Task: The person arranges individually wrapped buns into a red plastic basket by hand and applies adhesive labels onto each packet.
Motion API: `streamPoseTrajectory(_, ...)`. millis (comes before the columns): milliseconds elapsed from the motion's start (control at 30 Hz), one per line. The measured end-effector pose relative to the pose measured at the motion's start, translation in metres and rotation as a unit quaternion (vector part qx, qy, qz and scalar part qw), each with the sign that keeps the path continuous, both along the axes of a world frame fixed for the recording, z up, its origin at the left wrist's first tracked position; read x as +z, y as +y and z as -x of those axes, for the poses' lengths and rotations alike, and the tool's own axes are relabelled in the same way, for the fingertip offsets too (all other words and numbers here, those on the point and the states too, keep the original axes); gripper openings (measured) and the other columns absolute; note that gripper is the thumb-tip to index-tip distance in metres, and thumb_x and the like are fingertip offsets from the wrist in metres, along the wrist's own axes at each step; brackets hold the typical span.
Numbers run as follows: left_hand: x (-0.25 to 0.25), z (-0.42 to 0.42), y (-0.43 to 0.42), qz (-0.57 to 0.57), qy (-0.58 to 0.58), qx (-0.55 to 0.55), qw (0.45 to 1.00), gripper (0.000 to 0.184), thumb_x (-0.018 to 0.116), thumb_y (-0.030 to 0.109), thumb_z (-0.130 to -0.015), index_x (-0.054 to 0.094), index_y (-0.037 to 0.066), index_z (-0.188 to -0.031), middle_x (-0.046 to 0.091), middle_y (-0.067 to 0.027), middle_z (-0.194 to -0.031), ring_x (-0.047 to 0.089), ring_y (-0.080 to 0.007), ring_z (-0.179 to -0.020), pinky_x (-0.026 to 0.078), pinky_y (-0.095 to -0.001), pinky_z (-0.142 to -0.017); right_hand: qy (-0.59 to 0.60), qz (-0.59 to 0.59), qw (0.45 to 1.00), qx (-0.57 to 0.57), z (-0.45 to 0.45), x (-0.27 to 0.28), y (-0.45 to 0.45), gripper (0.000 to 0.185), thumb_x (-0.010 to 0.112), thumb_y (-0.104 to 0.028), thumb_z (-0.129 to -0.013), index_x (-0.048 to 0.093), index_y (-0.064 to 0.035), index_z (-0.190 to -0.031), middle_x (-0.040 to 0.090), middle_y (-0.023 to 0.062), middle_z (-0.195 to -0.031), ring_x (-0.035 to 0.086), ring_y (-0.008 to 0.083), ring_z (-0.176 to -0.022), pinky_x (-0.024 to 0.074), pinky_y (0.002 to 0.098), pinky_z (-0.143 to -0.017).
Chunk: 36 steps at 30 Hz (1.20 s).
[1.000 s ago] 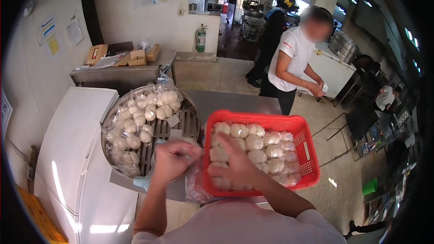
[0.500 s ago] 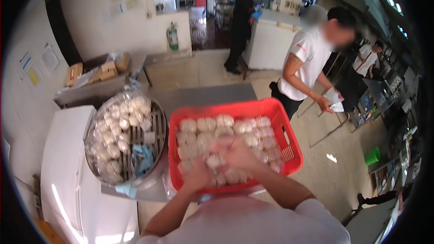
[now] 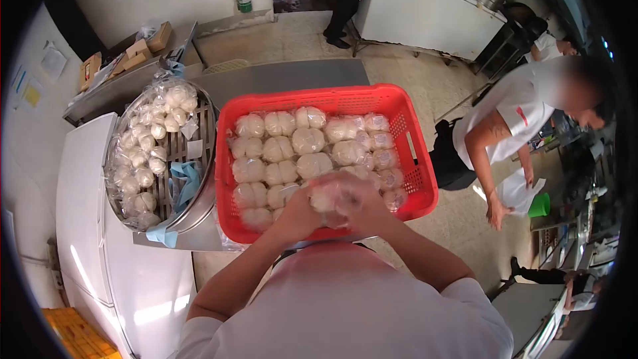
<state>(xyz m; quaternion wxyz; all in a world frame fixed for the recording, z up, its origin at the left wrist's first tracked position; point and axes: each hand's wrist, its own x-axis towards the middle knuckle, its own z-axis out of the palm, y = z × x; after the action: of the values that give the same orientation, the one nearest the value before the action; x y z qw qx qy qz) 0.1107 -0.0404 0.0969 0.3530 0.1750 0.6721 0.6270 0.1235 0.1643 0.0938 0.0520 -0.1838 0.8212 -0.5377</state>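
A red plastic crate (image 3: 224,189) holds rows of white round buns (image 3: 308,140) in clear plastic wrap. Over its near side, a plastic-wrapped bun pack (image 3: 324,198) is between my two hands. My left hand (image 3: 300,214) closes on the pack from the left. From the other side my right hand (image 3: 364,205) grips it, its fingers slightly smeared by motion. To the left stands a round metal steamer tray (image 3: 211,153) with slats, bearing a clear bag of loose white buns (image 3: 143,139) and a blue cloth strip (image 3: 185,186).
A white chest freezer (image 3: 83,179) stands at the left, a bench with cardboard boxes (image 3: 137,53) behind it. Close on the right, a person in a white shirt (image 3: 505,119) bends forward, holding a white sheet. Another person in dark clothes (image 3: 345,0) stands farther back.
My view has tilted down and shifted. My hands have drawn back to the crate's near side with the bun pack. The person on the right has bent lower.
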Motion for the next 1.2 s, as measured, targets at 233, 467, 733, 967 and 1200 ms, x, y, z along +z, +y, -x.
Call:
streamPoseTrajectory(233, 0.001, 0.026, 0.053, -0.158, -0.424, -0.011, 0.892, 0.067, 0.037, 0.060, -0.109, 0.062, 0.004, -0.135, 0.071, -0.0123, -0.127, 0.066, -0.0259, -0.121, 0.053, -0.0427, -0.102, 0.131, -0.051, 0.984, -0.106, -0.024, 0.032, 0.046, 0.069, 0.088, -0.023, -0.079, 0.058, -0.0048, -0.138, 0.070, 0.0134, -0.119, 0.069, 0.0296, -0.108, 0.0563, 0.0427, -0.094)
streamPoseTrajectory(467, -0.073, 0.158, 0.135, 0.352, 0.486, -0.001, 0.800, 0.072, 0.063, 0.052, -0.097, 0.055, -0.006, -0.139, 0.061, -0.0277, -0.133, 0.056, -0.0406, -0.128, 0.040, -0.0506, -0.115, -0.156, 0.200, 0.912, -0.323, 0.107, 0.027, 0.108, 0.055, 0.078, -0.027, -0.091, 0.058, 0.0044, -0.131, 0.071, 0.0163, -0.115, 0.072, 0.0199, -0.100, 0.0589, 0.0367, -0.085)
streamPoseTrajectory(733, -0.073, 0.105, 0.114, 0.352, 0.517, 0.025, 0.780, 0.080, 0.068, 0.047, -0.093, 0.045, -0.008, -0.146, 0.042, -0.0309, -0.149, 0.040, -0.0456, -0.141, 0.033, -0.0533, -0.120, -0.218, 0.061, 0.931, -0.287, 0.187, -0.058, 0.091, 0.057, 0.078, -0.040, -0.091, 0.068, 0.0063, -0.123, 0.075, 0.0123, -0.108, 0.071, 0.0188, -0.096, 0.0573, 0.0348, -0.081)
streamPoseTrajectory(967, -0.088, 0.103, 0.108, 0.329, 0.536, 0.032, 0.777, 0.081, 0.070, 0.043, -0.092, 0.043, -0.008, -0.148, 0.041, -0.0310, -0.150, 0.038, -0.0464, -0.142, 0.030, -0.0535, -0.122, -0.096, -0.122, 0.940, -0.303, 0.206, -0.104, 0.066, 0.062, 0.084, -0.043, -0.085, 0.071, 0.0068, -0.120, 0.076, 0.0167, -0.100, 0.072, 0.0236, -0.094, 0.0570, 0.0375, -0.081)
streamPoseTrajectory(1200, -0.073, 0.115, 0.096, 0.272, 0.492, -0.030, 0.826, 0.071, 0.074, 0.037, -0.089, 0.051, -0.001, -0.144, 0.044, -0.0272, -0.151, 0.037, -0.0473, -0.145, 0.031, -0.0527, -0.123, -0.084, -0.146, 0.945, -0.280, 0.189, -0.096, 0.083, 0.068, 0.078, -0.044, -0.091, 0.063, 0.0083, -0.132, 0.074, 0.0198, -0.116, 0.072, 0.0279, -0.104, 0.0567, 0.0383, -0.088)
